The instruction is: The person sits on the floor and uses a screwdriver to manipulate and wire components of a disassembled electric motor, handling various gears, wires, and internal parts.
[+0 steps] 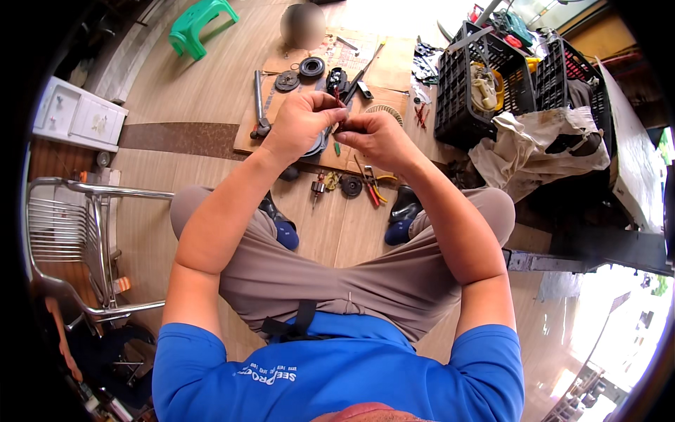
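My left hand and my right hand meet over a cardboard sheet. Both are closed in a pinch on thin dark red wires; where these run between the fingertips is partly hidden. Just beyond the fingers lies a black tool housing. Under my left hand, a grey round part shows only in part. A hammer lies left of that hand, with a dark disc and a black ring farther off. A small green piece is below my fingertips.
Near my feet lie a motor armature, a black round part and pliers. Black crates and a pale cloth stand at right. A metal chair, white cabinet and green stool are at left.
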### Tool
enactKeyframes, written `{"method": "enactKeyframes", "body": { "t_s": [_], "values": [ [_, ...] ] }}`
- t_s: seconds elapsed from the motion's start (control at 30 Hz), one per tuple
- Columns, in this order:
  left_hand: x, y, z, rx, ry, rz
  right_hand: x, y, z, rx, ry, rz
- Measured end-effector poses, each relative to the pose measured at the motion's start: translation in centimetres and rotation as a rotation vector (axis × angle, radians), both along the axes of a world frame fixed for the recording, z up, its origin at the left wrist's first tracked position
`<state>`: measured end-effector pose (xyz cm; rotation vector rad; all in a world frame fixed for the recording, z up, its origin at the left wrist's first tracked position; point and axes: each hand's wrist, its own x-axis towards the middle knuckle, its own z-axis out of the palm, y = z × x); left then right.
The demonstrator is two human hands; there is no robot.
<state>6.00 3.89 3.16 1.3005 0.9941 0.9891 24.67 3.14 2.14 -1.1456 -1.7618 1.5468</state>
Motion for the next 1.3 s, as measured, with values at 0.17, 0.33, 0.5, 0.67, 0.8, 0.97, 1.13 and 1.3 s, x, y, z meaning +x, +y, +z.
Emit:
{"method": "enactKeyframes", "body": {
  "t_s": [0.17,0.33,0.5,0.67,0.8,0.97,1.13,1.3],
  "values": [
    [0.6,-0.5,0.9,0.123,0.236,0.086,-0.4,-0.3,-1.0,0.178,-0.028,-0.046],
    [0.4,-0.4,-0.1,0.188,0.301,0.015,-0.7,-0.7,-0.1,0.212,-0.101,-0.071],
    [1.6,-1.3,0.5,0.417,0.551,0.105,-1.4,-1.4,0.5,0.361,-0.328,-0.153],
    [1.2,-0.9,0.1,0.194,0.524,0.158,-1.6,-1.3,0.4,0.457,-0.247,-0.182],
    [0.7,-0.9,1.0,0.123,0.151,-0.023,-1.1,-1.2,0.5,0.493,-0.272,-0.087],
    [0.3,-0.6,1.2,0.104,0.161,-0.079,-1.1,-1.0,0.0,0.532,-0.235,-0.074],
    [1.5,-1.6,1.1,0.24,0.441,0.136,-1.4,-0.9,-0.4,0.541,-0.299,-0.124],
    [2.3,-1.8,0.5,0.407,0.566,0.192,-2.0,-1.1,-1.6,0.502,-0.38,-0.218]
  ]
}}
